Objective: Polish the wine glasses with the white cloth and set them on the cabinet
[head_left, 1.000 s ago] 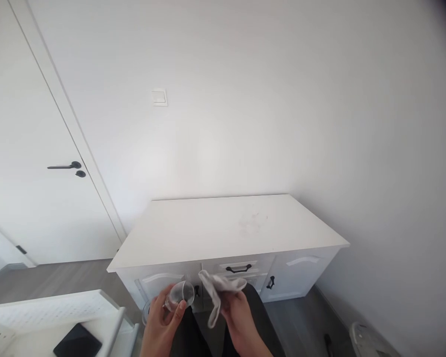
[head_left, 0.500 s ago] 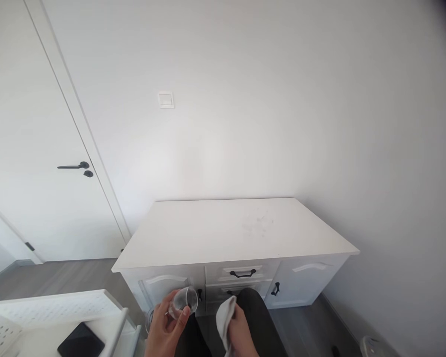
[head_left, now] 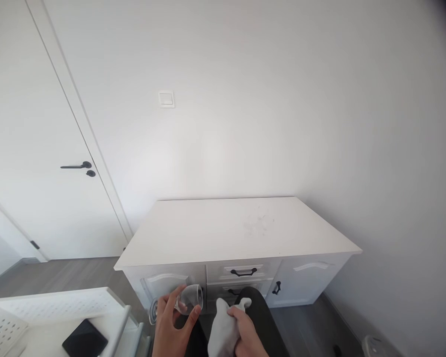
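My left hand (head_left: 174,325) is closed around a clear stemmed glass (head_left: 192,299), which lies tilted sideways with its mouth to the right. The round foot of the glass shows at the left of my fingers. My right hand (head_left: 243,332) grips a light grey cloth (head_left: 223,327), part of it hanging down and a corner sticking up past the fingers. Glass and cloth are apart, both held low above my dark-clad legs (head_left: 262,312).
A white cabinet (head_left: 208,228) with black handles stands ahead against the wall, faint smudges on its top. At lower left, a white perforated trolley (head_left: 107,297) holds a black flat object (head_left: 84,339). A white door (head_left: 52,208) is beyond.
The glass has turned and shifted slightly right, so its foot shows more. In my right hand the cloth has spread out and hangs more to the left.
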{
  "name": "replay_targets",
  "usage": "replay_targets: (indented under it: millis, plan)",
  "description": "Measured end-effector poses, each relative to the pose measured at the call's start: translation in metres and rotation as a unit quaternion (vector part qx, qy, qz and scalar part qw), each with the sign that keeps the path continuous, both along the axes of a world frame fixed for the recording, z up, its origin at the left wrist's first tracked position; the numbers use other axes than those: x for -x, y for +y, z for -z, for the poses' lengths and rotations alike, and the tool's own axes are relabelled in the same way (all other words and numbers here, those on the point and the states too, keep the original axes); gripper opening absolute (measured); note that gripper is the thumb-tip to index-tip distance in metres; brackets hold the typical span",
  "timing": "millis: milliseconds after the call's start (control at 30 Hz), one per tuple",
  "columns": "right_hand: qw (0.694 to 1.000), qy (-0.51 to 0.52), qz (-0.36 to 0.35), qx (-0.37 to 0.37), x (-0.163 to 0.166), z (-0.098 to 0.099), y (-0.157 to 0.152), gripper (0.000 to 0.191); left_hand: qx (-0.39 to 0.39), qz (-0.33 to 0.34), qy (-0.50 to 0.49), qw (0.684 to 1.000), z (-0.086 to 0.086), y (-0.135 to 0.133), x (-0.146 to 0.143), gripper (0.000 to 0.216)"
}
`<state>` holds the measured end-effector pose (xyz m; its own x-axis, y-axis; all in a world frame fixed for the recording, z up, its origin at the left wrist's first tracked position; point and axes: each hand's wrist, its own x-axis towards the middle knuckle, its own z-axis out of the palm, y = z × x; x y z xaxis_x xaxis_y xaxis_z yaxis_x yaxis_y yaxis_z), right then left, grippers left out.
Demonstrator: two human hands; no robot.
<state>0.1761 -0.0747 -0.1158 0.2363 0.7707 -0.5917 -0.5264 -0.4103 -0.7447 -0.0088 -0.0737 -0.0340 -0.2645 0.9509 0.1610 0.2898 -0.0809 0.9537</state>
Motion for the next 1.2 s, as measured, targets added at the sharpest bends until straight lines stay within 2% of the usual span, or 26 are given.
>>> replay_targets:
  millis: [133,233,300,367,433,500,600,667,733,800,867,967,1100,1200]
  plan:
    - [0.995,-0.04,0.03,-0.089,0.013,-0.024,-0.007,0.057,-0.014,0.01,0.044,0.999,0.008,0.0,-0.002,0.059]
    - [0.985,-0.078,0.009,-0.153,0.021,-0.034,-0.02,0.063,0.0,-0.006,0.04,0.999,0.014,0.002,-0.003,0.062]
    - [0.973,-0.116,-0.033,-0.195,0.027,-0.036,-0.03,0.062,0.005,-0.023,0.031,0.999,0.016,0.003,-0.002,0.063]
    - [0.962,-0.164,-0.076,-0.202,0.031,-0.037,-0.038,0.062,0.003,-0.017,0.056,0.998,0.015,0.004,-0.001,0.063]
    - [0.954,-0.198,-0.097,-0.205,0.031,-0.041,-0.042,0.067,-0.003,0.013,0.088,0.996,0.012,0.004,-0.001,0.06]
    - [0.94,-0.199,-0.131,-0.245,0.025,-0.047,-0.041,0.075,-0.011,0.05,0.083,0.995,0.008,0.001,-0.003,0.053]
    - [0.899,-0.172,-0.242,-0.322,0.011,-0.055,-0.036,0.091,-0.025,0.087,0.055,0.994,0.004,-0.005,-0.007,0.044]
    - [0.875,-0.183,-0.315,-0.32,0.003,-0.058,-0.032,0.099,-0.029,0.105,0.066,0.992,0.004,-0.009,-0.009,0.04]
    - [0.869,-0.205,-0.343,-0.293,-0.001,-0.059,-0.03,0.098,-0.032,0.128,0.09,0.987,0.006,-0.01,-0.009,0.04]
    - [0.877,-0.203,-0.322,-0.293,-0.001,-0.059,-0.029,0.083,-0.026,0.14,0.103,0.984,0.01,-0.008,-0.009,0.04]
    - [0.886,-0.184,-0.281,-0.32,0.003,-0.06,-0.029,0.065,0.014,0.145,0.102,0.984,0.016,-0.003,-0.008,0.04]
    - [0.885,-0.205,-0.234,-0.346,0.006,-0.059,-0.031,0.051,0.057,0.15,0.079,0.984,0.019,-0.001,-0.009,0.044]
    - [0.914,-0.252,-0.139,-0.286,-0.003,-0.058,-0.027,0.055,-0.003,0.166,0.067,0.984,0.009,-0.006,-0.009,0.053]
    - [0.932,-0.258,-0.083,-0.239,-0.012,-0.057,-0.019,0.061,-0.099,0.132,0.184,0.969,0.004,-0.004,0.002,0.033]
